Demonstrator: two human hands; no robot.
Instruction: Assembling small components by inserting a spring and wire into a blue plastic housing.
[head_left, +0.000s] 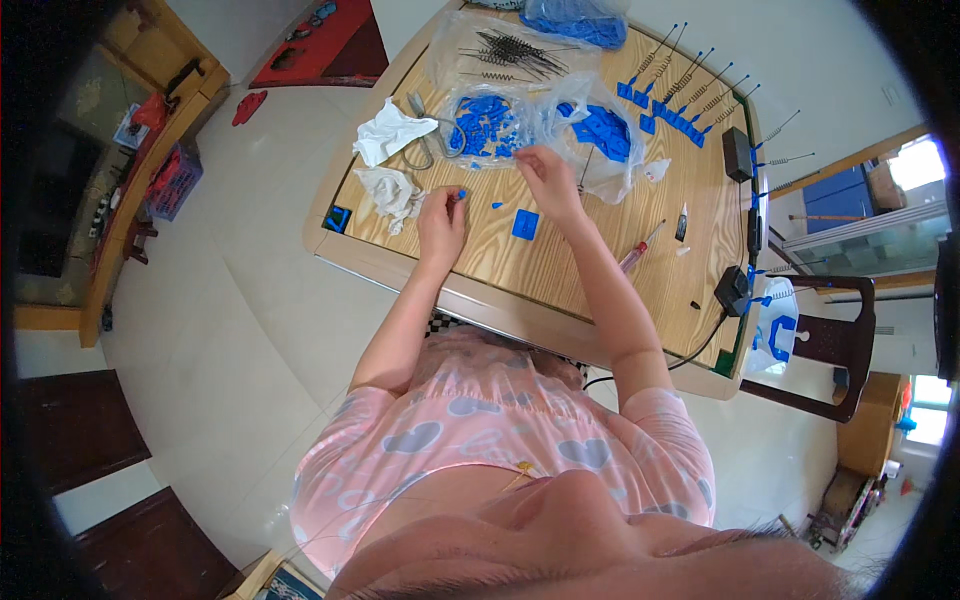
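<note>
My left hand (441, 224) is at the near left of the wooden table, its fingers closed on a small blue piece (461, 194). Further in, my right hand (549, 182) is pinched at the near edge of a clear bag of small blue pieces (487, 122); what its fingertips hold, if anything, is too small to tell. Between the hands lies a loose blue piece (497, 205). Closer to me is a flat blue square (524, 224). A second clear bag (600, 132), with larger blue parts, sits beyond my right hand.
Scissors (421, 157) and white crumpled cloths (392, 132) lie at left. Dark springs (515, 55) rest on plastic at the back. Blue-based spring pieces (664, 112) line the far right edge. A screwdriver (641, 246) and a black adapter with cable (733, 290) are at right.
</note>
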